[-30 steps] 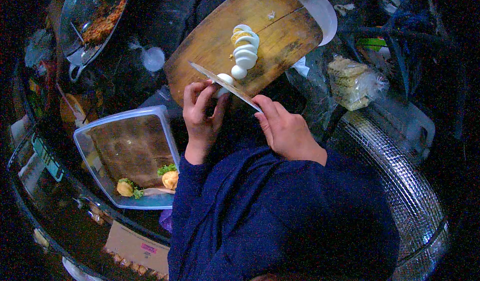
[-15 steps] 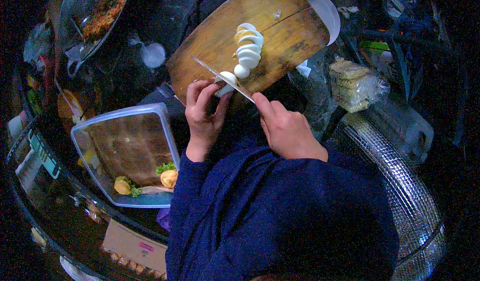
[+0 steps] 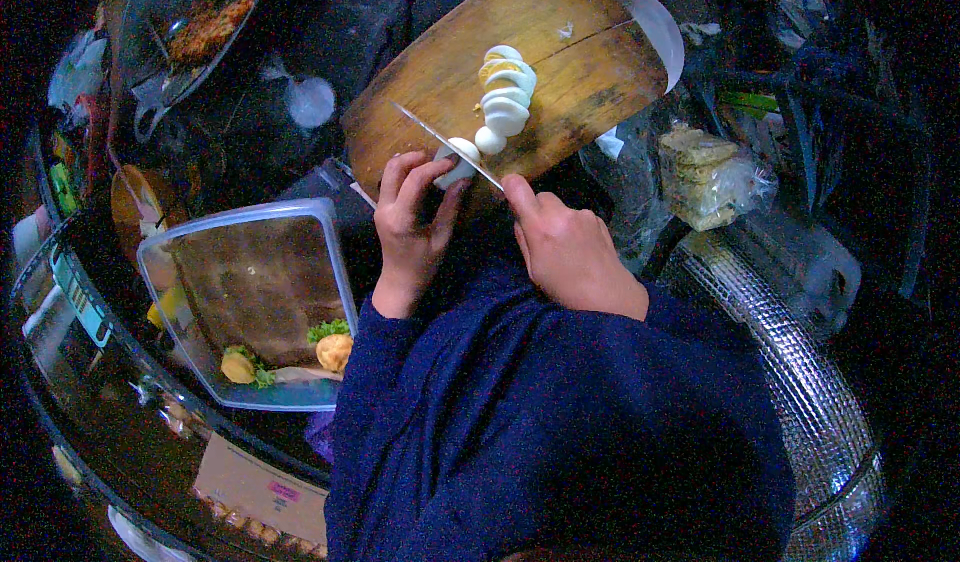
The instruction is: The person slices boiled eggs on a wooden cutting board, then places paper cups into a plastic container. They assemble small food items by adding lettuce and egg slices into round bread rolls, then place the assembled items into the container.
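Observation:
My left hand is closed round a peeled boiled egg at the near left edge of a worn wooden cutting board. In my right hand is a knife, its thin blade slanting up to the left across the egg. How deep the blade sits cannot be made out. Just beyond it, a row of egg slices lies overlapping on the board, white with some yellow yolk showing. A small rounded end piece lies nearest the knife.
To the left stands a clear plastic box holding yellowish round pieces and green leaves. A glass bowl with reddish-brown shreds is at the far left. Bagged round flat slices sit right of the board. Silvery quilted material curves at lower right.
The whole view has shifted slightly, the board now a little further right. Both hands keep nearly the same hold, with the knife still across the egg.

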